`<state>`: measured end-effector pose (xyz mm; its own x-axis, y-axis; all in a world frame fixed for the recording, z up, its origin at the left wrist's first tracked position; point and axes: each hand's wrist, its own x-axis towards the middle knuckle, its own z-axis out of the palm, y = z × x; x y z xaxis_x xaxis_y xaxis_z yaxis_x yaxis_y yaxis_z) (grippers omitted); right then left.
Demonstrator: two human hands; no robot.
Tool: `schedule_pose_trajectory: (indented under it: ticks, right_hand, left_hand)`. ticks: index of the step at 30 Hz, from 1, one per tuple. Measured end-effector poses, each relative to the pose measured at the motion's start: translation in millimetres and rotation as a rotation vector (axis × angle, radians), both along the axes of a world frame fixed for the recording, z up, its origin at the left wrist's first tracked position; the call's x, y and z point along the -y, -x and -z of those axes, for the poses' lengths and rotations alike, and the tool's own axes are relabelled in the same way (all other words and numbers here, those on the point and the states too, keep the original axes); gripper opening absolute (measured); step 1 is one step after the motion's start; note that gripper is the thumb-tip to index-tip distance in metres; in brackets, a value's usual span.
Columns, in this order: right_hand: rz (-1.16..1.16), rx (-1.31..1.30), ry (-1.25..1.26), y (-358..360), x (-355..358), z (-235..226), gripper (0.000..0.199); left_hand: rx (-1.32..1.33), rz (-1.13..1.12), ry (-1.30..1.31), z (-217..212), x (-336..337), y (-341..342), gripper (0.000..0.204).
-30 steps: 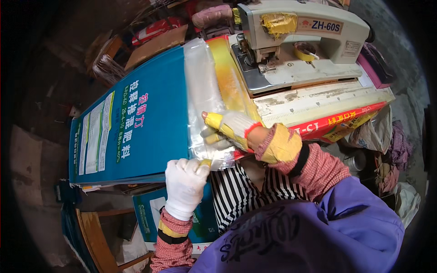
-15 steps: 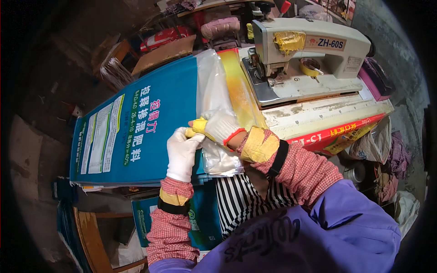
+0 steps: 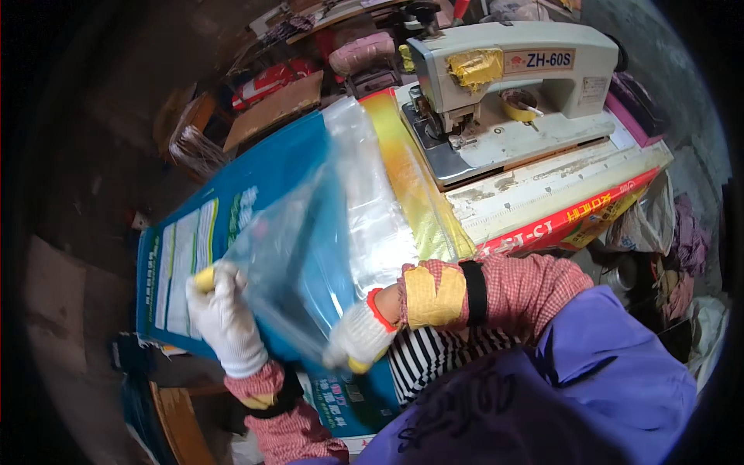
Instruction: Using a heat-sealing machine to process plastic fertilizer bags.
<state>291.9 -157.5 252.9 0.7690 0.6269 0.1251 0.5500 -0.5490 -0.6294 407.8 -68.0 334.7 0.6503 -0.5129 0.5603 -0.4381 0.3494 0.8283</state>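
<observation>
Centre frame: left hand [image 3: 225,322] and right hand [image 3: 359,339], both gloved and closed on the edges of a clear plastic liner [image 3: 291,267], spread over the blue sack [image 3: 256,232]. Judgement: keep tension even so the film stays flat. Sewing machine [image 3: 515,93] upper right; stacked sacks [image 3: 349,391] crowd the lower edge.

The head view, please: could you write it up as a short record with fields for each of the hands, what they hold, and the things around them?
left hand: white glove, gripping the left edge of a clear plastic sheet
right hand: white glove, gripping the sheet's lower right edge
sheet: stretched between the hands, raised over a stack of blue printed sacks
right of stack: cream sewing machine on a worn bench
sleeves: red checked, yellow cuff and black band on the right wrist
</observation>
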Motion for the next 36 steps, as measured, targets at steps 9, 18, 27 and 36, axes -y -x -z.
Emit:
schedule_pose_trajectory:
  ticks: [9, 18, 27, 36]
  right_hand:
    - [1.225, -0.033, -1.108, -86, 158, 22, 0.022]
    - [1.18, 0.074, -1.604, -78, 186, 41, 0.043]
    - [1.162, 0.041, -1.616, -47, 103, -10, 0.047]
    - [1.289, 0.251, -0.594, -33, 63, -18, 0.015]
  left_hand:
    - [0.224, -0.181, -0.005, -51, -103, -25, 0.019]
    - [0.603, 1.291, -0.878, 53, -109, 39, 0.031]
    - [0.864, 1.158, -1.088, -28, -16, 52, 0.009]
    - [1.859, -0.097, -0.556, -58, 184, 72, 0.046]
